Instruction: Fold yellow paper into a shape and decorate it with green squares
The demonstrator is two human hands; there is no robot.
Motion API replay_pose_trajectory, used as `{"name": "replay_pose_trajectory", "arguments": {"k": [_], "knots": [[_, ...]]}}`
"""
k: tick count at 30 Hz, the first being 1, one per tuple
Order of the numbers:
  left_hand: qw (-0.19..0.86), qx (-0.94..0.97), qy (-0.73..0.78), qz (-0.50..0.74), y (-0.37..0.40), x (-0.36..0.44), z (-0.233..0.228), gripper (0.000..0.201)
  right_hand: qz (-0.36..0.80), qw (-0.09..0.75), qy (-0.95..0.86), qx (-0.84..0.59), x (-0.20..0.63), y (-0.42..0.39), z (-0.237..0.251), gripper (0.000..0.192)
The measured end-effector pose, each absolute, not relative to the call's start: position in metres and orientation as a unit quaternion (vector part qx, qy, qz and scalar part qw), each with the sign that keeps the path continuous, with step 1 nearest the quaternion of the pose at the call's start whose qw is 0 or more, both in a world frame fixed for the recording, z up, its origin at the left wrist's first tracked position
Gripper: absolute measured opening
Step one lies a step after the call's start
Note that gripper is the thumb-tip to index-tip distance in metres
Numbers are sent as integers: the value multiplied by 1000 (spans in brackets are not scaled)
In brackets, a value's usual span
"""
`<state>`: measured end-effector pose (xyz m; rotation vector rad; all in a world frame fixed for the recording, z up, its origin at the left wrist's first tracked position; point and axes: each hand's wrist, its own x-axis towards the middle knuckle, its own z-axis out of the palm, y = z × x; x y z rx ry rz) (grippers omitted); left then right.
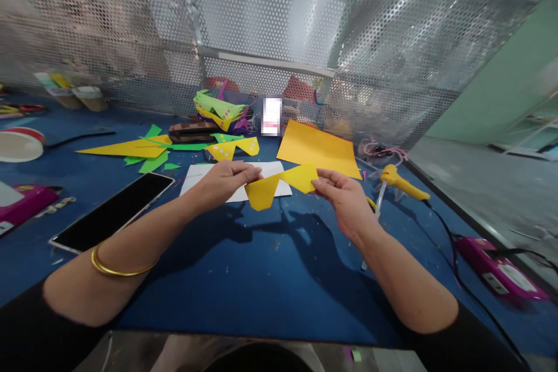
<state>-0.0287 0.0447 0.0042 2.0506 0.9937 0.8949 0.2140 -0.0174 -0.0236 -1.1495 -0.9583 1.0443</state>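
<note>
**Mia:** Blue was the colour of the table [270,279] in the head view, and a shiny wall full of little holes [131,40] stood behind it.

**Sam:** What did the hands do?

**Mia:** Both hands held one yellow paper shape [281,185] up above the table. The left hand [226,180] pinched its left end with closed fingers. The right hand [342,192] pinched its right end between thumb and fingers.

**Sam:** What was near the hands?

**Mia:** A white sheet [204,175] lay flat just behind the left hand. An orange sheet [318,148] lay behind the right hand. A yellow glue gun [403,182] rested just to the right of the right hand. A dark phone [115,209] lay to the left of the left arm, which wore a gold bangle [117,264].

**Sam:** Anything more?

**Mia:** Yellow and green paper scraps [143,151] sat farther back on the left. A pink box [497,267] lay well off to the right.
</note>
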Motion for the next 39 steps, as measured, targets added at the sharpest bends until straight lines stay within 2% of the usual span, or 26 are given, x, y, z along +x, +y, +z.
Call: {"name": "replay_pose_trajectory", "arguments": {"k": [2,8,16,21,32,39], "knots": [[370,779,377,339,43,-28,9,38,437,622,-411,-503,216,-16,-24,41],[373,796,363,310,39,-29,19,18,412,629,-407,-518,218,-15,-23,41],[375,779,378,331,40,-31,20,19,420,641,-385,-514,216,-16,-21,41],[402,763,380,335,41,-31,19,31,420,640,-390,-512,216,-16,-22,41],[274,820,386,321,42,-35,19,29,424,649,-393,-494,213,-17,-23,41],[150,852,360,350,30,-24,12,31,419,642,-416,-489,189,-29,-25,28]]}}
